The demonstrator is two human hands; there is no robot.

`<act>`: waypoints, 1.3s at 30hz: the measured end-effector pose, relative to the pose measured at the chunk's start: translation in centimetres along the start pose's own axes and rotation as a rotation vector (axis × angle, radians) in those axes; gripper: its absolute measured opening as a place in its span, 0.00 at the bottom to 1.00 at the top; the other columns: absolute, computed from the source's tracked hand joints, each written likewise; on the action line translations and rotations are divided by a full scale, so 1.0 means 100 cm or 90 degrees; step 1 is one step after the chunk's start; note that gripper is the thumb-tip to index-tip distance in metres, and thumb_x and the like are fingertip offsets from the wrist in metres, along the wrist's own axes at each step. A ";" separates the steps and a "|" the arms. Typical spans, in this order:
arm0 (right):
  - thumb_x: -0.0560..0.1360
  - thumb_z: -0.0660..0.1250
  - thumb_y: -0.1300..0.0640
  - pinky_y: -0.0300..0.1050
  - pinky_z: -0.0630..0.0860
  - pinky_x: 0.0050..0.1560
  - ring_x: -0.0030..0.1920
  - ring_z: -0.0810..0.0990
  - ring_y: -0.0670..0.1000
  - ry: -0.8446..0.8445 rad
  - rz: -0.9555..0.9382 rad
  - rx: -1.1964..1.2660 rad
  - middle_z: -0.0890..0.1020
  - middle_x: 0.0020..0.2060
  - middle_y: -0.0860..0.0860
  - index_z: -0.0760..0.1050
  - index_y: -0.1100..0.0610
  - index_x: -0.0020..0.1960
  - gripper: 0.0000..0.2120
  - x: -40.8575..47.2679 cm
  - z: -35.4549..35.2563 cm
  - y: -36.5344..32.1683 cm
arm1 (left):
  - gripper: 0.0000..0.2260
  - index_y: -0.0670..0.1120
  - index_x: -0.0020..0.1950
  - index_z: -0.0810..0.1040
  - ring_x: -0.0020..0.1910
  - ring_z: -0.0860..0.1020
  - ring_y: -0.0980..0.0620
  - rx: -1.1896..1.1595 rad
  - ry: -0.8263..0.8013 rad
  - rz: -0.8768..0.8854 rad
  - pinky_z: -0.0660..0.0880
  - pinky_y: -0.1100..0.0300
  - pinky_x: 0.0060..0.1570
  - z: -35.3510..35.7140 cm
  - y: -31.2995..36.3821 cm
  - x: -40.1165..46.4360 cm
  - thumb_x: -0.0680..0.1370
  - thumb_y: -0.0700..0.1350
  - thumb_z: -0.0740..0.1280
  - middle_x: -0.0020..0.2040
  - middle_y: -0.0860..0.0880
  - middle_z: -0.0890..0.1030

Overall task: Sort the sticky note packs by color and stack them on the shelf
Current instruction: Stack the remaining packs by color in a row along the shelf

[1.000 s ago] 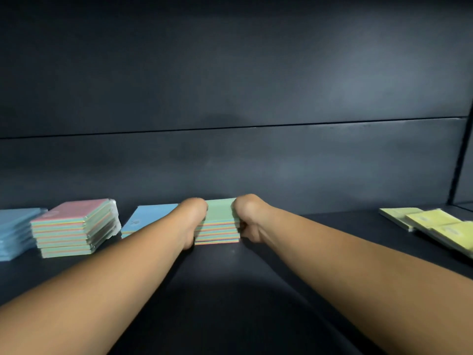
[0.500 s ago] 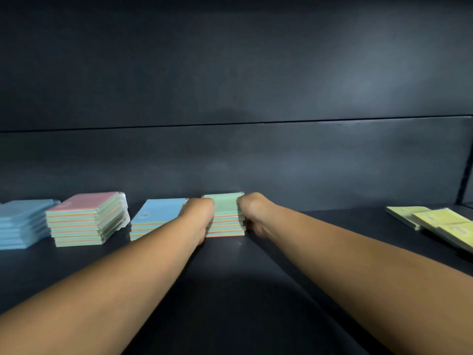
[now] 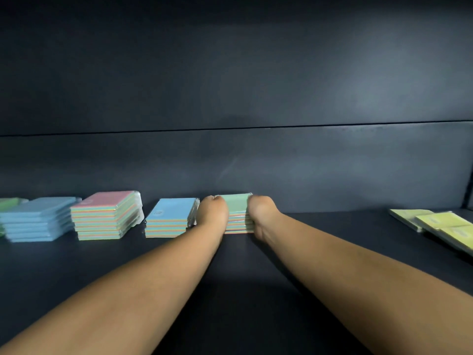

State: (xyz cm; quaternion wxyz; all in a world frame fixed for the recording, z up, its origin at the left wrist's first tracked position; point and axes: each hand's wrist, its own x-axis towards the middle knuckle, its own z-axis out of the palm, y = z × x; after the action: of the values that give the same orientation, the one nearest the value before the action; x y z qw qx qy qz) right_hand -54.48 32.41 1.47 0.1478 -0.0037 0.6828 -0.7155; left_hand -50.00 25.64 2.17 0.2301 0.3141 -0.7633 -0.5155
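Note:
A green-topped stack of sticky note packs [image 3: 236,202] stands on the dark shelf [image 3: 243,278] near the back wall. My left hand [image 3: 212,213] presses its left side and my right hand [image 3: 261,213] its right side, so both grip it. Directly left stands a blue-topped stack [image 3: 171,216], touching or nearly touching my left hand. Further left are a pink-topped stack [image 3: 107,216] and a plain blue stack [image 3: 38,219]. Yellow packs [image 3: 440,224] lie spread out flat at the far right.
The shelf's dark back wall [image 3: 256,162] rises just behind the stacks. A green edge [image 3: 7,202] peeks in at the far left. A vertical shelf side [image 3: 469,190] closes the right end.
Both hands pushed the green-topped stack further back toward the wall, beside the blue-topped stack. The view shifted left, revealing more of the left-hand stacks.

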 end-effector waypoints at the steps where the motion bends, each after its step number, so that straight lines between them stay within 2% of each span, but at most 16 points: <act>1: 0.80 0.52 0.59 0.51 0.76 0.58 0.55 0.79 0.59 0.000 -0.012 -0.033 0.80 0.54 0.59 0.73 0.64 0.60 0.16 -0.001 -0.001 -0.001 | 0.18 0.39 0.67 0.70 0.65 0.69 0.41 0.051 0.014 0.021 0.66 0.57 0.59 -0.002 0.001 -0.001 0.82 0.44 0.50 0.67 0.40 0.71; 3: 0.81 0.52 0.57 0.50 0.73 0.61 0.56 0.78 0.59 0.003 -0.058 -0.131 0.78 0.55 0.59 0.72 0.65 0.63 0.18 -0.007 -0.005 -0.004 | 0.20 0.41 0.69 0.67 0.68 0.67 0.41 0.132 0.021 0.064 0.64 0.55 0.62 -0.003 0.003 -0.003 0.83 0.48 0.49 0.70 0.42 0.69; 6: 0.82 0.50 0.55 0.44 0.68 0.56 0.55 0.74 0.56 0.023 -0.163 -0.280 0.76 0.60 0.60 0.69 0.66 0.65 0.19 -0.015 -0.022 -0.012 | 0.22 0.44 0.75 0.59 0.73 0.61 0.45 0.237 0.025 0.174 0.61 0.52 0.66 -0.006 0.004 -0.011 0.82 0.51 0.49 0.75 0.46 0.61; 8: 0.82 0.51 0.55 0.43 0.67 0.58 0.61 0.73 0.59 0.046 -0.229 -0.367 0.75 0.62 0.59 0.68 0.64 0.65 0.18 -0.022 -0.037 -0.018 | 0.23 0.45 0.76 0.56 0.74 0.58 0.48 0.291 0.016 0.275 0.59 0.54 0.69 -0.008 0.004 -0.017 0.82 0.51 0.49 0.76 0.49 0.57; 15: 0.81 0.56 0.54 0.43 0.63 0.66 0.69 0.67 0.55 0.112 -0.507 -0.674 0.70 0.68 0.57 0.64 0.60 0.71 0.21 -0.062 -0.128 -0.041 | 0.19 0.46 0.70 0.68 0.69 0.64 0.47 0.454 0.106 0.533 0.59 0.58 0.65 -0.015 0.029 -0.061 0.81 0.50 0.53 0.69 0.48 0.70; 20: 0.79 0.59 0.51 0.48 0.66 0.65 0.66 0.69 0.56 0.171 -0.573 -0.792 0.74 0.65 0.55 0.68 0.57 0.69 0.20 -0.089 -0.226 -0.053 | 0.15 0.47 0.60 0.74 0.62 0.70 0.46 0.495 0.104 0.620 0.64 0.56 0.59 0.018 0.052 -0.128 0.81 0.52 0.55 0.58 0.50 0.78; 22: 0.78 0.61 0.51 0.47 0.68 0.63 0.64 0.71 0.56 0.190 -0.562 -0.771 0.76 0.62 0.56 0.70 0.57 0.67 0.19 -0.095 -0.267 -0.054 | 0.13 0.46 0.56 0.75 0.57 0.72 0.45 0.438 0.084 0.610 0.66 0.55 0.54 0.041 0.059 -0.159 0.80 0.51 0.56 0.52 0.49 0.79; 25: 0.77 0.62 0.50 0.45 0.68 0.58 0.61 0.73 0.56 0.203 -0.514 -0.749 0.77 0.59 0.56 0.71 0.57 0.65 0.18 -0.103 -0.331 -0.048 | 0.12 0.44 0.52 0.75 0.48 0.72 0.46 0.274 0.024 0.510 0.67 0.59 0.45 0.086 0.069 -0.209 0.80 0.51 0.57 0.44 0.49 0.78; 27: 0.77 0.62 0.50 0.45 0.68 0.58 0.61 0.73 0.56 0.203 -0.489 -0.753 0.77 0.59 0.56 0.71 0.58 0.65 0.19 -0.107 -0.362 -0.042 | 0.11 0.47 0.48 0.74 0.43 0.71 0.49 0.225 0.000 0.445 0.64 0.63 0.38 0.112 0.071 -0.234 0.80 0.52 0.58 0.38 0.53 0.74; 29: 0.78 0.62 0.48 0.46 0.69 0.58 0.62 0.73 0.57 0.193 -0.461 -0.763 0.76 0.60 0.56 0.70 0.58 0.66 0.21 -0.110 -0.386 -0.035 | 0.10 0.48 0.45 0.72 0.43 0.72 0.49 0.208 -0.023 0.403 0.64 0.61 0.39 0.136 0.073 -0.252 0.80 0.52 0.58 0.35 0.54 0.73; 32: 0.77 0.60 0.43 0.47 0.70 0.56 0.62 0.72 0.57 0.193 -0.387 -0.785 0.76 0.60 0.56 0.71 0.58 0.64 0.23 -0.108 -0.412 -0.025 | 0.10 0.48 0.45 0.72 0.45 0.73 0.50 0.191 -0.069 0.300 0.66 0.60 0.43 0.162 0.074 -0.267 0.79 0.53 0.59 0.39 0.55 0.76; 34: 0.77 0.57 0.39 0.48 0.71 0.55 0.61 0.70 0.58 0.198 -0.320 -0.802 0.76 0.56 0.57 0.75 0.58 0.49 0.22 -0.107 -0.426 -0.018 | 0.11 0.48 0.44 0.72 0.47 0.74 0.51 0.170 -0.099 0.219 0.66 0.60 0.44 0.176 0.076 -0.272 0.79 0.54 0.59 0.45 0.52 0.78; 35: 0.77 0.55 0.38 0.48 0.70 0.56 0.61 0.70 0.59 0.190 -0.284 -0.815 0.75 0.53 0.57 0.71 0.57 0.38 0.23 -0.108 -0.431 -0.015 | 0.12 0.48 0.42 0.71 0.47 0.74 0.50 0.178 -0.110 0.194 0.66 0.60 0.44 0.182 0.078 -0.275 0.79 0.55 0.58 0.45 0.51 0.78; 36: 0.77 0.53 0.37 0.49 0.69 0.58 0.62 0.69 0.59 0.172 -0.248 -0.823 0.73 0.50 0.57 0.66 0.56 0.32 0.26 -0.109 -0.434 -0.012 | 0.14 0.47 0.42 0.72 0.47 0.75 0.49 0.200 -0.123 0.177 0.65 0.59 0.42 0.188 0.080 -0.277 0.78 0.56 0.58 0.44 0.49 0.78; 37: 0.77 0.52 0.36 0.49 0.68 0.59 0.62 0.68 0.59 0.149 -0.215 -0.815 0.71 0.48 0.57 0.64 0.56 0.30 0.27 -0.109 -0.435 -0.010 | 0.16 0.44 0.45 0.74 0.49 0.75 0.46 0.222 -0.139 0.162 0.65 0.59 0.42 0.192 0.081 -0.279 0.78 0.57 0.58 0.47 0.46 0.78; 39: 0.77 0.51 0.36 0.49 0.66 0.58 0.62 0.67 0.59 0.109 -0.163 -0.777 0.71 0.47 0.56 0.69 0.58 0.33 0.28 -0.110 -0.436 -0.008 | 0.24 0.41 0.63 0.71 0.62 0.72 0.44 0.232 -0.161 0.128 0.68 0.56 0.53 0.201 0.083 -0.283 0.77 0.58 0.59 0.63 0.44 0.75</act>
State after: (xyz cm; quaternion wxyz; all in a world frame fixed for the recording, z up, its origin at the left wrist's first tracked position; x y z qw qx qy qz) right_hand -53.13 77.37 1.46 -0.0229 -0.1117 0.9717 -0.2070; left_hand -45.88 61.08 1.80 0.1226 0.2060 -0.8939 -0.3789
